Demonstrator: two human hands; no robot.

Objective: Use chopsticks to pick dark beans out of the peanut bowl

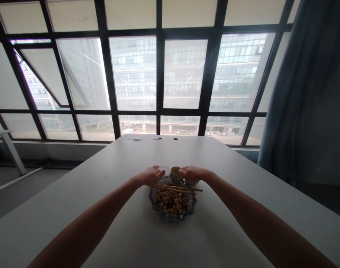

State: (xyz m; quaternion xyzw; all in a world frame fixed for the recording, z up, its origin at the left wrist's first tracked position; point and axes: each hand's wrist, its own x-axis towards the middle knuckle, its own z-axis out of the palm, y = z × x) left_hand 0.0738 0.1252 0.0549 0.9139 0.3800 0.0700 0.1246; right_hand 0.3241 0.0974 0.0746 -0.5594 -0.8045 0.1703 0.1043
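Behind bowl [172, 218] and chopsticks [178, 187] — round container [175, 171]

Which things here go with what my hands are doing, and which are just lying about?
Likely in use:
- left hand by clear container
- right hand at small cup
- chopsticks across glass bowl
- nuts in the bowl

Just about:
- pale sheet at far end of table
- blue curtain
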